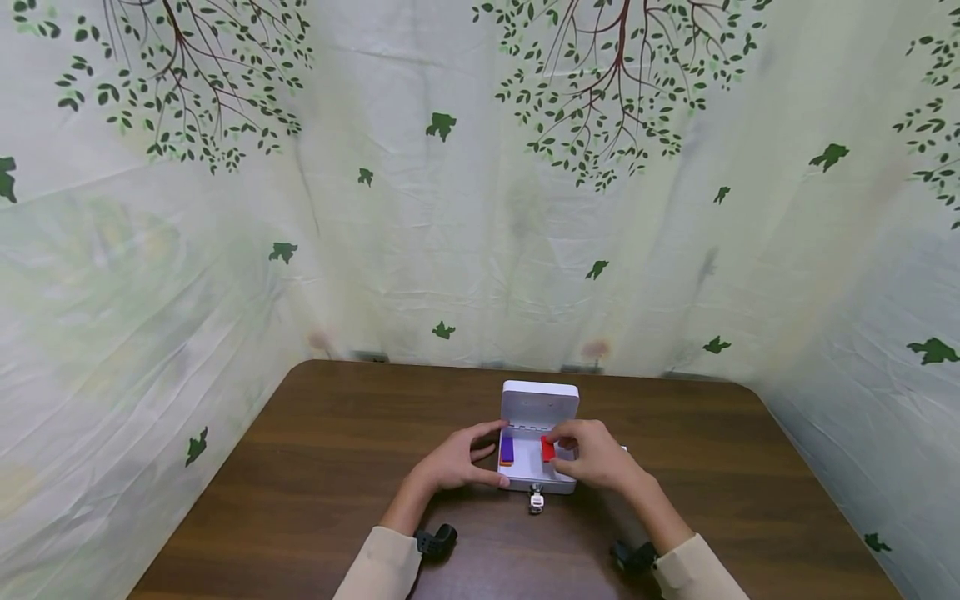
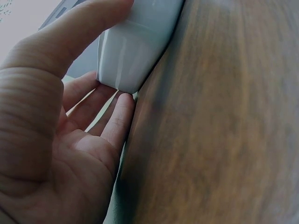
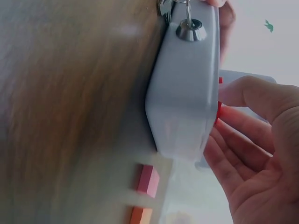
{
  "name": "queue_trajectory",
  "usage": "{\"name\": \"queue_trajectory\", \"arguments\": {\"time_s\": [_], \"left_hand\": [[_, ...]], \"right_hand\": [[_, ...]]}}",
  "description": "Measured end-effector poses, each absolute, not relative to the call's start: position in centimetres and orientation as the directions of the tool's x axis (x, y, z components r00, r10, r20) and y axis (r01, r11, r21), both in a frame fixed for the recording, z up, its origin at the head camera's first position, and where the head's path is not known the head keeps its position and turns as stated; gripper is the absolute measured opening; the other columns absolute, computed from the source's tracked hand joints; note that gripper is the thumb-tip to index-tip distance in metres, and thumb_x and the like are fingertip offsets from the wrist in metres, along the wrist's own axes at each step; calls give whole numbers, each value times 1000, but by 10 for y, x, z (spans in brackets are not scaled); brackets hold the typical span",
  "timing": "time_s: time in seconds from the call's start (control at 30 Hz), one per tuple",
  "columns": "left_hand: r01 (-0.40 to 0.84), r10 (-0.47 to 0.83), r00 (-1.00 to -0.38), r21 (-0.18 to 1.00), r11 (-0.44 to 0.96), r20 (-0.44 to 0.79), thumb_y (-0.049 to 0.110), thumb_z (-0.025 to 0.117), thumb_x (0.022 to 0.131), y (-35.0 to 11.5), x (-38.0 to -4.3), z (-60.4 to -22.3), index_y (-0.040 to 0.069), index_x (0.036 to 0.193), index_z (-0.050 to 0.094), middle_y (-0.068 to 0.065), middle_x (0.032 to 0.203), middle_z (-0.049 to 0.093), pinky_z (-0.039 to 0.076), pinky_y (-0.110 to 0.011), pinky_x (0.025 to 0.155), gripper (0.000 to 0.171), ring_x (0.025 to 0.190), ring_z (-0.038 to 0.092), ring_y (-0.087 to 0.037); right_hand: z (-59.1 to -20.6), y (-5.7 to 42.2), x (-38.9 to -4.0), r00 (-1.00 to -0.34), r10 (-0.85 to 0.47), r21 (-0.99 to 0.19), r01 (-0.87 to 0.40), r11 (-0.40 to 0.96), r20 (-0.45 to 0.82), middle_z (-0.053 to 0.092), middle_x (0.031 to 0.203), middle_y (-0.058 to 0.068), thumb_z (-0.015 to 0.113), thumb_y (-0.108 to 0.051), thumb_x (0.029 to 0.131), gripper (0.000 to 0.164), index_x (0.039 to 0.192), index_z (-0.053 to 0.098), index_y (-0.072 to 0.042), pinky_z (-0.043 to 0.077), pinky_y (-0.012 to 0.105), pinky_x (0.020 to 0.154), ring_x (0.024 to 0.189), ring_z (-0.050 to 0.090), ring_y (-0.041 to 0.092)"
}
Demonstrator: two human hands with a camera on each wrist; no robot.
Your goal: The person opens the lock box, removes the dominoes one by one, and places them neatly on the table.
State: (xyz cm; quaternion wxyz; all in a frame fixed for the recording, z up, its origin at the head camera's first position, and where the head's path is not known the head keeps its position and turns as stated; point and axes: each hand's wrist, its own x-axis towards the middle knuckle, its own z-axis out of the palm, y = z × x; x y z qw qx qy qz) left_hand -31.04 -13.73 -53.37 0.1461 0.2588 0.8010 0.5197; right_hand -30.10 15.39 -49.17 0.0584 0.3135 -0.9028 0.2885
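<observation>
A small white metal lock box [image 1: 558, 483] stands on the table, its lid [image 1: 540, 404] raised at the back. My left hand [image 1: 459, 458] holds the box's left end, thumb at the front corner and fingers along the side. In the left wrist view, fingertips [image 2: 122, 100] touch the box wall. My right hand [image 1: 592, 454] reaches in over the right side and pinches a red block [image 1: 547, 449] between thumb and fingers. Inside at the left lies a purple block [image 1: 507, 448], with an orange edge [image 1: 506, 463] showing under it. Keys [image 1: 536, 502] hang from the front lock [image 3: 190, 31].
Beside the box's right end, a pink block [image 3: 148, 181] and an orange block [image 3: 141, 215] lie on the brown wooden table [image 1: 337, 483]. A leaf-printed cloth [image 1: 480, 250] hangs behind and around the table.
</observation>
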Motion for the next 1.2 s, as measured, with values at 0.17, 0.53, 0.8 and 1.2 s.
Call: {"name": "queue_trajectory", "arguments": {"time_s": [0.17,0.53,0.8,1.2], "left_hand": [[263,567,-823,910,321,38,29,92,79,-137,-310,-534,18,159,39,-4,165,36,45,-36,116,96,151,41,-27],[271,570,-820,910,314,48,28,92,79,-139,-310,-535,16,159,38,-4,165,36,45,-34,117,97,152,39,-25],[262,564,-825,908,328,34,31,91,79,-138,-309,-532,18,159,38,-4,166,35,45,-38,117,97,151,40,-28],[261,566,-824,907,331,30,32,92,79,-138,-311,-535,21,159,39,-3,166,35,45,-37,117,96,150,42,-27]], "right_hand": [[-487,162,-297,-817,-517,-520,-567,639,255,75,99,-2,81,-13,83,21,104,78,-11,64,36,80,85,67,16],[-484,184,-296,-827,-501,-571,-548,612,257,75,99,1,80,-8,85,22,106,77,-8,64,42,82,88,71,26],[-484,204,-295,-848,-467,-558,-520,647,250,75,103,1,84,-12,83,26,108,76,-10,64,44,82,89,70,23],[-486,234,-291,-911,-366,-598,-402,693,187,74,107,2,81,-11,85,27,111,75,-11,64,46,89,96,70,24]]}}
